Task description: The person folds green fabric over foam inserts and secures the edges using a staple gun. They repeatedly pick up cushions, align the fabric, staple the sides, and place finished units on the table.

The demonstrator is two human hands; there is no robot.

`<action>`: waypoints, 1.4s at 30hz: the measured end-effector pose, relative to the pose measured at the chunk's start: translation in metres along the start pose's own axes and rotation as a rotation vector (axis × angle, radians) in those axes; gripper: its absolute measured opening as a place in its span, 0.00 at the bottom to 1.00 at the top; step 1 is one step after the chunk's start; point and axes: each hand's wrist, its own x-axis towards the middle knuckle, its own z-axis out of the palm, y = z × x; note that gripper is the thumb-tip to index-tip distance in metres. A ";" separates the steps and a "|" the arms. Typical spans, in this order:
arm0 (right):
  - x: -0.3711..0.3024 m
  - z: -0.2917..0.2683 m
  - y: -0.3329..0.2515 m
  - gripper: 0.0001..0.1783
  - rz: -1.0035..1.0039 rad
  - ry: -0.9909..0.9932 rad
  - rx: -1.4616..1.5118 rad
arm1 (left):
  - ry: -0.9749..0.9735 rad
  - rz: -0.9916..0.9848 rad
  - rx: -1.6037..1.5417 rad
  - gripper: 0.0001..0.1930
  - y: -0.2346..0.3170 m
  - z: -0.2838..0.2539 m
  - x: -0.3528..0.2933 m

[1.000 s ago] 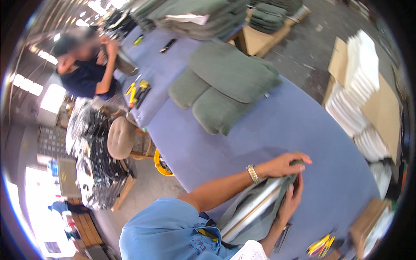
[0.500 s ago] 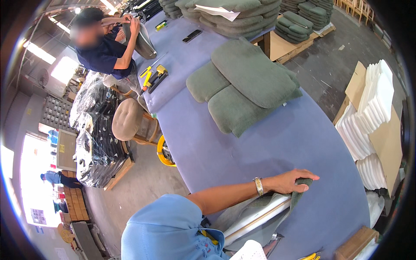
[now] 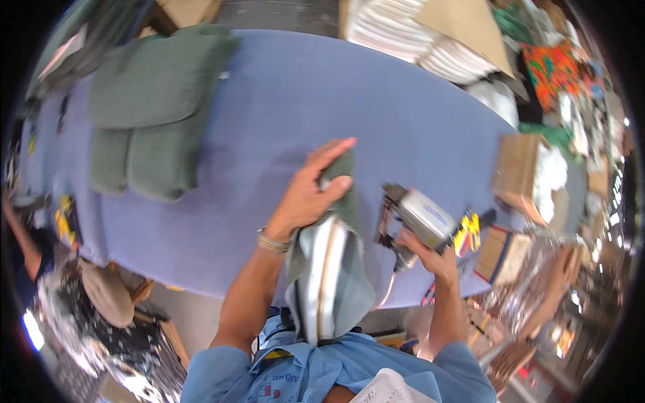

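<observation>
My left hand (image 3: 310, 187), with a metal watch at the wrist, is closed on the far end of a dark green fabric cover (image 3: 344, 195). That cover wraps a long cushion panel (image 3: 327, 269) standing on its edge against my front. Along the panel's open edge, white padding and a thin brown board strip show between the spread grey-green cloth sides. On the right, my right hand (image 3: 430, 252) grips the handle of a grey and black staple gun (image 3: 424, 216), held apart from the panel. A thin air hose (image 3: 386, 293) hangs from the handle.
Green cushions (image 3: 154, 114) are piled on the blue table (image 3: 269, 87) at left. Yellow-handled pliers (image 3: 468, 234) and a cardboard box (image 3: 521, 176) lie to the right. White foam sheets (image 3: 396, 33) are stacked beyond the far edge. Another person's arm (image 3: 23, 235) shows far left.
The view has swung to the right. My right hand now shows, holding the staple gun. My left hand keeps its hold on the green cover's end.
</observation>
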 end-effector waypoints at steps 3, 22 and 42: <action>0.031 0.002 -0.083 0.32 -0.452 -0.050 -0.091 | -0.024 -0.012 0.011 0.31 -0.001 0.001 0.006; 0.044 0.012 -0.132 0.38 -0.295 -0.288 -0.288 | 0.008 0.026 0.061 0.36 -0.006 0.003 0.003; 0.063 0.015 -0.128 0.46 -0.246 -0.344 -0.502 | 0.014 0.079 0.066 0.35 -0.023 0.005 0.006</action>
